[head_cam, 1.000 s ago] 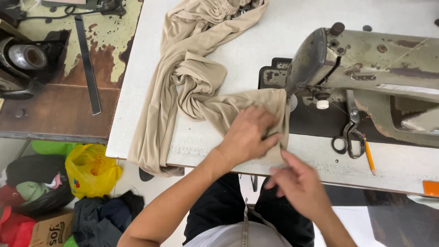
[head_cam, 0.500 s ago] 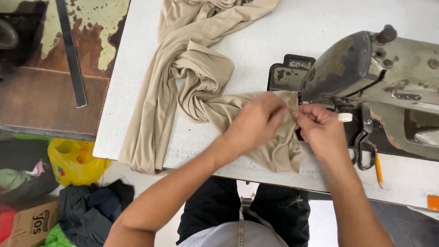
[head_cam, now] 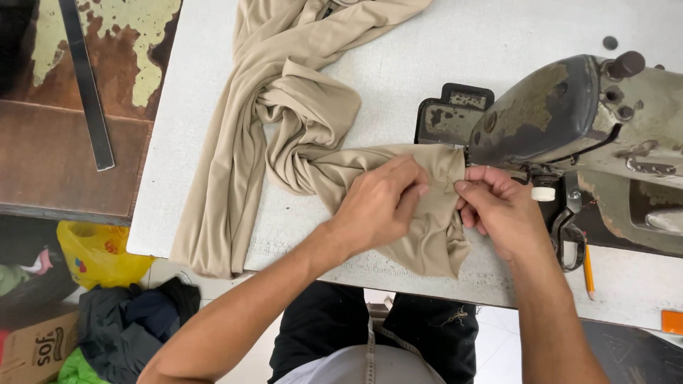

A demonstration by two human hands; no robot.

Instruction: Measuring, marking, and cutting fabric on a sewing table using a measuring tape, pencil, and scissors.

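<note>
A long beige fabric [head_cam: 284, 121] lies bunched across the white table [head_cam: 413, 64], its end reaching the head of an old grey-green sewing machine [head_cam: 569, 121]. My left hand [head_cam: 380, 203] presses and pinches the fabric's end just left of the machine head. My right hand [head_cam: 501, 210] pinches the same edge right beside it, directly under the machine head. The needle area is hidden by the machine and my fingers.
Scissors [head_cam: 569, 242] and an orange pencil [head_cam: 588, 270] lie right of my right hand. A metal ruler [head_cam: 89, 85] rests on a worn brown surface at left. A yellow bag [head_cam: 99, 252], dark clothes [head_cam: 135, 320] and a cardboard box [head_cam: 35, 345] sit on the floor.
My right hand rose from the table's front edge to the fabric edge beside my left hand. Both hands shifted the fabric end up against the machine head.
</note>
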